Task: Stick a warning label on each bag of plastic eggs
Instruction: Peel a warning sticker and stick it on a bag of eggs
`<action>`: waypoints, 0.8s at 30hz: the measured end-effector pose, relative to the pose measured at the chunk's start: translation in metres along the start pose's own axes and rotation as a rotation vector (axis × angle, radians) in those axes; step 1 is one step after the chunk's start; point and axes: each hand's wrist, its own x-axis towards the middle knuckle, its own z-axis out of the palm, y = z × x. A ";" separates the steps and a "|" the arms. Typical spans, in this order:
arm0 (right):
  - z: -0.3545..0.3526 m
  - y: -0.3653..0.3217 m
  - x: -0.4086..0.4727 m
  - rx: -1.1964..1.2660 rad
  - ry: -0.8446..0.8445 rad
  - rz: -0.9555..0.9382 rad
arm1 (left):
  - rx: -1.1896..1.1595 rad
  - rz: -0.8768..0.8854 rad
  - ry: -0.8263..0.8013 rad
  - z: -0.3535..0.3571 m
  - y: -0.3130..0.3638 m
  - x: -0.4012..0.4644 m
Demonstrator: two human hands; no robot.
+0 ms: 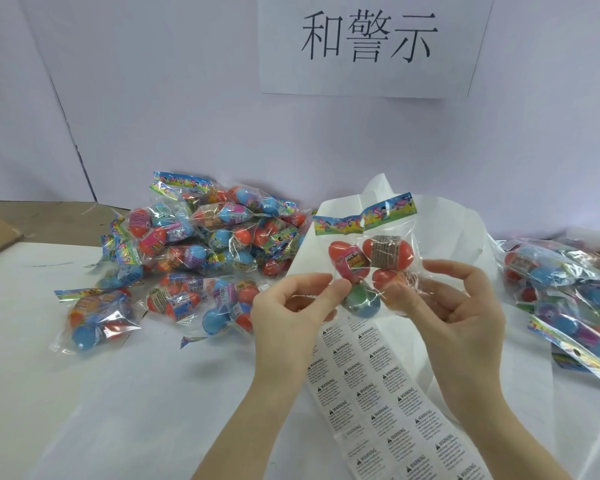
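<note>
— So, why hold the bag [371, 258] up in the air instead of leaving it flat on the table [118, 393]?

— Because I want its clear face turned toward me. My left hand [291, 306] pinches the lower left edge of the film between thumb and forefinger, and my right hand [454, 299] takes the lower right side, thumb in front, the other fingers curled loosely. Whether those fingers press the back of the bag, I cannot tell.

— And the labels?

— The sheet of warning labels [381, 403] lies directly below the bag, between my wrists, so a sticker is only a short reach down. I judge no label is on this bag yet; none shows on the film.

— The two heaps?

— The big pile of bags [201, 251] sits to the left, near the wall; a smaller heap of bags [568, 296] lies to the right. Probably one is waiting and one done, though I see no labels to prove which.

— What's behind the bag?

— White backing paper [447, 230], trailing up from the sheet.
</note>
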 end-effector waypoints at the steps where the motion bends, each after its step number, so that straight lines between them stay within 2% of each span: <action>1: 0.000 0.000 0.000 0.003 0.001 -0.007 | -0.005 -0.001 -0.005 0.000 0.000 0.000; 9: -0.001 0.000 0.001 0.036 -0.031 -0.032 | -0.042 -0.070 -0.039 -0.003 0.000 0.001; 24: 0.001 0.001 0.003 0.109 -0.032 -0.023 | 0.014 -0.011 -0.078 0.002 0.004 -0.004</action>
